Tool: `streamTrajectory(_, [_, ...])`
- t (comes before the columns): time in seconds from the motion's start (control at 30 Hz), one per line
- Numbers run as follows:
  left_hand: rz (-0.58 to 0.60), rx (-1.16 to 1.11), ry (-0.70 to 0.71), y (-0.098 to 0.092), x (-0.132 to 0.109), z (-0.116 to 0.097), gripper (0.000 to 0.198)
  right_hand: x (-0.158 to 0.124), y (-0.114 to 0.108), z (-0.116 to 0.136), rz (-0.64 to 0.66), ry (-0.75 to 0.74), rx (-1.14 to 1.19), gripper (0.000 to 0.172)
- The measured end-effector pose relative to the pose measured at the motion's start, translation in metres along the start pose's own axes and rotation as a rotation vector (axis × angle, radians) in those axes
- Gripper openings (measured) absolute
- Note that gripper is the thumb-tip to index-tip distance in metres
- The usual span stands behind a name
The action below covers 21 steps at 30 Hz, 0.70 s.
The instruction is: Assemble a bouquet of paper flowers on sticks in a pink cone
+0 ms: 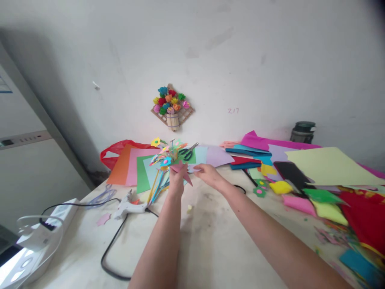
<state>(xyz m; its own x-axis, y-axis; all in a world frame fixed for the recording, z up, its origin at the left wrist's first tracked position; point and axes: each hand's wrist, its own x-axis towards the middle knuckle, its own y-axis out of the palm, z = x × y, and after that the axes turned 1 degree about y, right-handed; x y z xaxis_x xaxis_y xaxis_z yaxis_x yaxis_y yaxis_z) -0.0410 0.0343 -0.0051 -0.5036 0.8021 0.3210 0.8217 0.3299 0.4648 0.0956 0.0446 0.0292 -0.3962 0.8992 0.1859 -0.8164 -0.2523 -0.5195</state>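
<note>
The table (pixel 207 237) carries the work, with a pale yellow sheet (pixel 327 164) at right and a fan of coloured sheets (pixel 142 172) at left, whole as far as they show. In front of the fan is a bunch of craft flowers (pixel 166 161): several blooms look finished, on thin yellow and blue stems. The left hand (pixel 178 178) is beside it, fingers closed on a pink pointed piece (pixel 188 180); I cannot tell whether they grip stems too. The right hand (pixel 209 175) has its fingers narrowed, apparently pinching a small pale piece (pixel 195 170) just beside the pink one. A glue gun (pixel 132 206) lies near at left; scissors (pixel 188 154) are behind the hands. Two small green flowers (pixel 259 191) lie loose at right, no stems visible, so these seem unmounted.
</note>
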Motion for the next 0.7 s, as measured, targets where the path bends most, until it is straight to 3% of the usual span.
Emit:
streamTrajectory(0.2, [-0.102,0.086,0.026,0.003,-0.001,0.000,0.043,-0.006,0.029,-0.003,0.097,-0.030,-0.306,0.035])
streamTrajectory(0.3, [-0.111,0.137,0.035,0.008,-0.003,-0.001,0.044,-0.008,0.038,-0.003,0.087,0.000,-0.372,0.036])
streamTrajectory(0.47, [-0.115,0.276,0.058,0.015,-0.006,-0.001,0.045,-0.007,0.046,-0.009,-0.020,0.039,-0.323,0.014])
streamTrajectory(0.6, [0.019,0.262,0.059,0.012,-0.010,-0.002,0.043,-0.004,0.044,-0.016,0.066,0.024,-0.050,0.010])
streamTrajectory(0.7, [0.186,0.163,-0.037,0.008,-0.011,-0.003,0.040,-0.005,0.038,-0.018,0.174,-0.004,0.055,0.012])
